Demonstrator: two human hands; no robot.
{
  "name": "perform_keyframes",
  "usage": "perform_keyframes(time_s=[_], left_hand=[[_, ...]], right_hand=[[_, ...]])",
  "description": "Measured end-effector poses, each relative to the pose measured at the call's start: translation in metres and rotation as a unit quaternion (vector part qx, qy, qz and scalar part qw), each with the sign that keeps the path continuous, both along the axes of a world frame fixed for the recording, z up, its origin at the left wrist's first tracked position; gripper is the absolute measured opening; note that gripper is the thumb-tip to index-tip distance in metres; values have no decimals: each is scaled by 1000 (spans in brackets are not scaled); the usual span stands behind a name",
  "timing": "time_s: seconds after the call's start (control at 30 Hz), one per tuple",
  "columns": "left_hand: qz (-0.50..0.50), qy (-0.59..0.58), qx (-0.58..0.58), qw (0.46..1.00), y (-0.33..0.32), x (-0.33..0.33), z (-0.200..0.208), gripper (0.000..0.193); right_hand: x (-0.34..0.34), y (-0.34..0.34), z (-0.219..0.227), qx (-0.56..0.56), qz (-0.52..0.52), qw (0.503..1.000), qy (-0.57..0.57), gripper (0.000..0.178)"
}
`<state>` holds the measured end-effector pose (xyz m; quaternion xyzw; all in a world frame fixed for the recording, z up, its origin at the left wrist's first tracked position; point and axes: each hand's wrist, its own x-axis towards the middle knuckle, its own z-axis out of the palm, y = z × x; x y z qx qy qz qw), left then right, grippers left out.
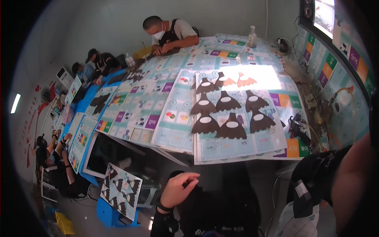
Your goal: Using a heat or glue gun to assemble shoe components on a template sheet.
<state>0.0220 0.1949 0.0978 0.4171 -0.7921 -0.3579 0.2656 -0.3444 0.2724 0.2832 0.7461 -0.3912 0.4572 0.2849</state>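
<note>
My left hand (179, 189) hovers in front of the table's near edge, over my dark lap. Its fingers are loosely bent and a little apart, with nothing seen in them. Nearest to it on the table is a stack of patterned printed sheets (221, 150). Several dark brown, scalloped, skirt-shaped pieces (231, 127) lie on the top sheet in rough rows, most bearing a pale oval. Strong sunlight falls across the far pieces. At the right rim my bare right arm (351, 189) shows, but its hand is out of view.
A black gun-shaped tool (299, 128) lies at the table's right side near hoses. A clear bottle (252, 37) stands at the back. Across the table a masked person (173, 33) handles a dark piece. Left, a blue stool (108, 213) bears a board (125, 185) with more pieces.
</note>
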Motion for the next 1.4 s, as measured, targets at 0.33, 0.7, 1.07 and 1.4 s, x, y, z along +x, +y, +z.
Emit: perform_keyframes(time_s=[0.33, 0.7, 1.07, 1.4], left_hand=[[62, 10, -43, 997, -58, -37, 13, 24], [-121, -57, -164, 977, -147, -206, -18, 34], [-109, -44, -136, 984, -156, -247, -60, 42], [-112, -37, -98, 988, -159, -246, -62, 43]], right_hand=[[-39, -15, -31, 215, -227, 941, -128, 52], [-184, -42, -203, 584, -339, 736, -43, 77], [-155, -85, -106, 656, -42, 640, -397, 50], [-105, -138, -94, 737, -102, 604, -285, 35]])
